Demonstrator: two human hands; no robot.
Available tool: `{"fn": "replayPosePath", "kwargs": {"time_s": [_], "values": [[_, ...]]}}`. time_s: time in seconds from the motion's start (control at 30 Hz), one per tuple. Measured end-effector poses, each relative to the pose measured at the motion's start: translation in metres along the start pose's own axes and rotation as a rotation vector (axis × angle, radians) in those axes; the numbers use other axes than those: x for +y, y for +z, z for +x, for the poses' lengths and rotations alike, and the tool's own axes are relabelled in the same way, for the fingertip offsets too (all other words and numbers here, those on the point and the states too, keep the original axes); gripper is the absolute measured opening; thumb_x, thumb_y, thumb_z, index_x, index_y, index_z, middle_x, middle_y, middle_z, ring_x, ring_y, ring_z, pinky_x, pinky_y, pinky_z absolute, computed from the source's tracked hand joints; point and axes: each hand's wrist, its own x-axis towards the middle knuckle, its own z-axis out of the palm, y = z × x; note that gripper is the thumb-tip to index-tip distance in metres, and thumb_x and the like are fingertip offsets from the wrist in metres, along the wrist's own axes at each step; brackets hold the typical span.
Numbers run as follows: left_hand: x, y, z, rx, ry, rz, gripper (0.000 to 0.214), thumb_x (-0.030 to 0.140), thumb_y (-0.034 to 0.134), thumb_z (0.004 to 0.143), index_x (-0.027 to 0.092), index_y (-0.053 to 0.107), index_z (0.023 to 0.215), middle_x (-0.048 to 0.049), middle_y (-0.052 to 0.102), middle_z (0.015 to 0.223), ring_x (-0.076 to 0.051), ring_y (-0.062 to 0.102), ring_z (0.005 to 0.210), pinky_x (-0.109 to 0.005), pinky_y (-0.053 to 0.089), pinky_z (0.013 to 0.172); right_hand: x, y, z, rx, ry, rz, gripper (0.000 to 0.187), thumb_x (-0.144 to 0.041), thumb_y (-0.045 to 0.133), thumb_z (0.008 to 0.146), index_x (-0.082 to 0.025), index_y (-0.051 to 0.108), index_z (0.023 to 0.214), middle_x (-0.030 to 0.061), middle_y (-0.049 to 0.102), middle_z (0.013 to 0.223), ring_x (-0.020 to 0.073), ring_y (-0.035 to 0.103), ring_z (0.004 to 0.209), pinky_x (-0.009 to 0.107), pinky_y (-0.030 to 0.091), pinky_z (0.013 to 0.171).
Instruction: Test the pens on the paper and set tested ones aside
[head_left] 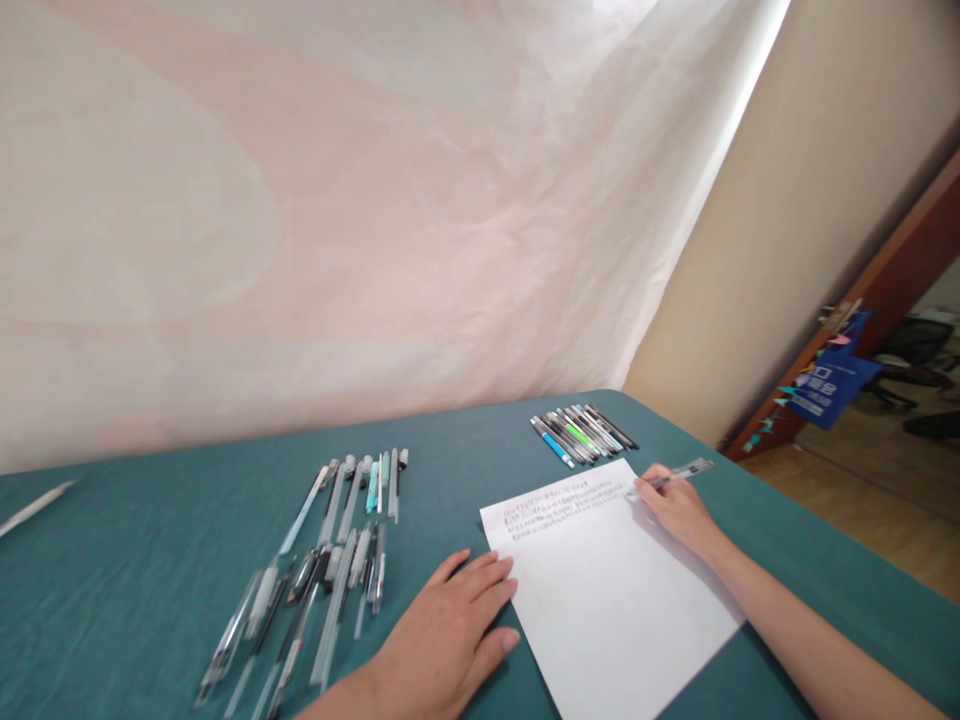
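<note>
A white sheet of paper (600, 620) lies on the table, with several rows of small dark handwriting across its upper part. My right hand (675, 510) rests at the sheet's upper right, its fingers closed round a clear-barrelled pen (691, 468). The pen's writing end points left toward the end of the written rows; whether the tip touches the paper I cannot tell. On the sheet's left edge lies my left hand (457, 630), palm down with fingers stretched out, holding nothing.
Left of the paper, several loose pens and clear caps (300, 600) are spread in two rough rows. A tidy row of pens (581, 435) sits beyond the sheet. One white pen (34, 508) lies far left on the green tablecloth (135, 580). Pale fabric (375, 220) hangs behind the table.
</note>
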Motion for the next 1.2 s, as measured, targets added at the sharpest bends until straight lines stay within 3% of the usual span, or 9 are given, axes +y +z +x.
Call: {"fn": "replayPosePath", "kwargs": {"time_s": [0.17,0.43,0.53,0.67,0.77,0.87,1.0,1.2], "values": [[0.000,0.000,0.001,-0.022,-0.011,0.007,0.040,0.040,0.034,0.093,0.028,0.040,0.131,-0.0023,0.041,0.138,-0.020,0.035,0.127,-0.047,0.024,0.107,0.001,0.001,0.001,0.026,-0.008,0.019,0.025,-0.038,0.044,0.077,-0.020,0.050,0.061,-0.0029,0.054,0.054,0.0139,0.050,0.053,0.024,0.035,0.051],[-0.002,0.001,0.000,-0.036,0.003,0.027,0.041,0.041,0.032,0.093,0.028,0.039,0.131,-0.0035,0.041,0.139,-0.021,0.034,0.128,-0.048,0.023,0.107,-0.003,-0.001,-0.004,0.084,0.004,0.084,0.031,-0.040,0.037,0.083,-0.019,0.050,0.066,-0.0034,0.049,0.049,0.0124,0.047,0.044,0.022,0.036,0.044],[-0.003,0.002,-0.001,-0.009,0.018,0.014,0.040,0.039,0.035,0.092,0.027,0.039,0.130,-0.0038,0.041,0.138,-0.022,0.036,0.126,-0.047,0.026,0.106,-0.032,-0.007,-0.010,0.042,-0.085,0.089,0.031,-0.042,0.039,0.084,-0.017,0.057,0.077,0.0001,0.059,0.058,0.0144,0.055,0.053,0.023,0.041,0.050],[-0.002,0.000,-0.004,0.077,0.027,-0.049,0.040,0.033,0.042,0.091,0.026,0.037,0.130,-0.0040,0.049,0.131,-0.019,0.045,0.117,-0.036,0.035,0.101,-0.097,-0.002,-0.030,-0.112,-0.479,-0.103,0.028,-0.033,0.037,0.090,-0.020,0.058,0.103,0.0065,0.067,0.092,0.0179,0.062,0.080,0.026,0.043,0.069],[-0.001,-0.003,-0.005,0.118,0.070,-0.070,0.042,0.031,0.044,0.090,0.027,0.032,0.130,-0.0041,0.053,0.126,-0.017,0.050,0.109,-0.032,0.040,0.096,-0.146,0.019,-0.046,-0.200,-0.749,-0.359,0.021,-0.025,0.040,0.090,-0.022,0.060,0.094,0.0025,0.067,0.073,0.0159,0.062,0.066,0.025,0.040,0.062],[-0.001,-0.003,-0.005,0.127,0.123,-0.034,0.043,0.036,0.045,0.089,0.028,0.032,0.129,-0.0054,0.057,0.119,-0.019,0.055,0.101,-0.031,0.043,0.089,-0.181,0.045,-0.053,-0.185,-0.922,-0.467,0.012,-0.027,0.047,0.088,-0.021,0.058,0.085,0.0016,0.064,0.066,0.0160,0.060,0.062,0.025,0.035,0.057],[-0.003,-0.001,-0.003,0.121,0.169,0.021,0.038,0.042,0.044,0.088,0.025,0.040,0.122,-0.0057,0.064,0.104,-0.019,0.060,0.087,-0.028,0.046,0.077,-0.204,0.069,-0.052,-0.104,-1.004,-0.478,0.009,-0.028,0.050,0.087,-0.021,0.055,0.084,0.0013,0.063,0.067,0.0166,0.059,0.061,0.027,0.031,0.056],[-0.002,-0.004,-0.006,0.118,0.102,0.008,0.029,0.038,0.043,0.090,0.025,0.048,0.115,-0.0034,0.065,0.100,-0.018,0.060,0.082,-0.026,0.044,0.073,-0.207,0.079,-0.057,-0.069,-0.988,-0.418,0.008,-0.023,0.046,0.089,-0.021,0.053,0.086,0.0003,0.060,0.066,0.0162,0.057,0.062,0.028,0.029,0.057]]}}
